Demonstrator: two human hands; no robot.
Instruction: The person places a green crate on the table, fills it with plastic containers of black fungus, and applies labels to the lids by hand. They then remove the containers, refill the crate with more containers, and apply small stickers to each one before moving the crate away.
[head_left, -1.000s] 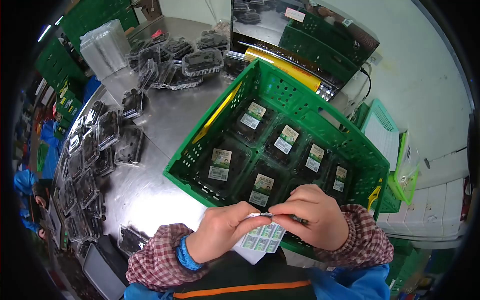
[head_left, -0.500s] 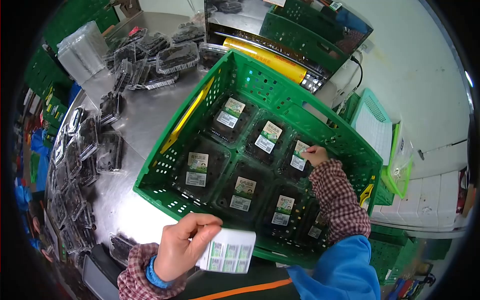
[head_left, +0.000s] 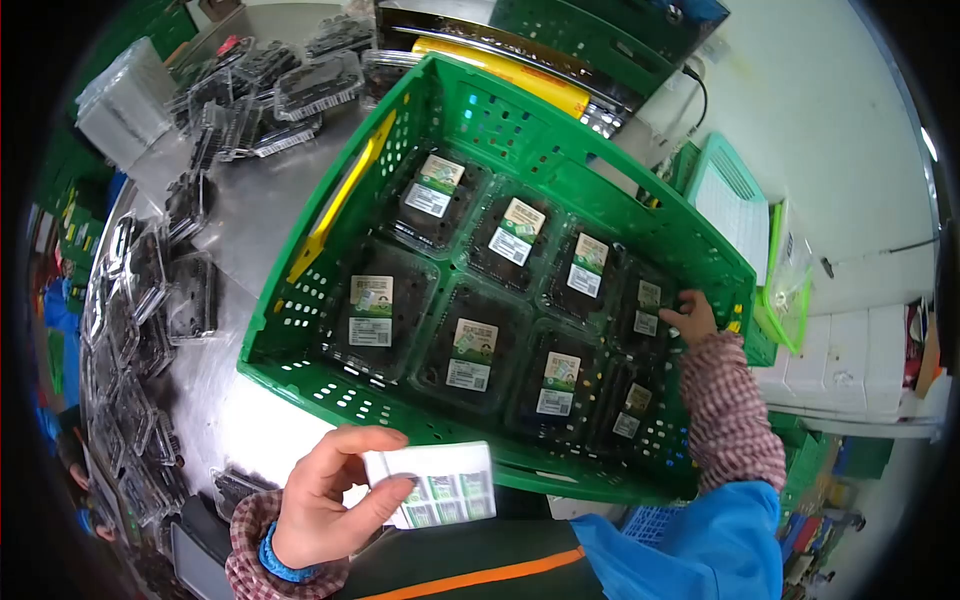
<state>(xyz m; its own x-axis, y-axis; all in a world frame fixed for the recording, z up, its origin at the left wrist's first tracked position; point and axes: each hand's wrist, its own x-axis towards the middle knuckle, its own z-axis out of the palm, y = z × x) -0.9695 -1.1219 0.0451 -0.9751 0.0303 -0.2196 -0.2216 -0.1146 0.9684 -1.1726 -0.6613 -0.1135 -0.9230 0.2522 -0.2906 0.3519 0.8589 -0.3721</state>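
My left hand pinches a small stack of sticker sheets, white with rows of green-and-white stickers, in front of the crate. Inside the green plastic crate lie several clear-lidded packs of dark contents in two rows, each bearing a beige, green and white label. My right hand is over the crate's right end, fingers bent and slightly apart, beside the label of the far-row rightmost pack. I see nothing held in it. The third far-row pack lies to its left, with its label fully visible.
Several more dark packs lie piled on the steel table to the left and behind. A stack of clear empty trays stands at far left. Behind the crate is a machine with a yellow film roll. A turquoise basket sits at right.
My right hand has left the label of the third far-row pack and moved right to the fourth. My left hand has shifted slightly left with the sticker sheets. The view has shifted.
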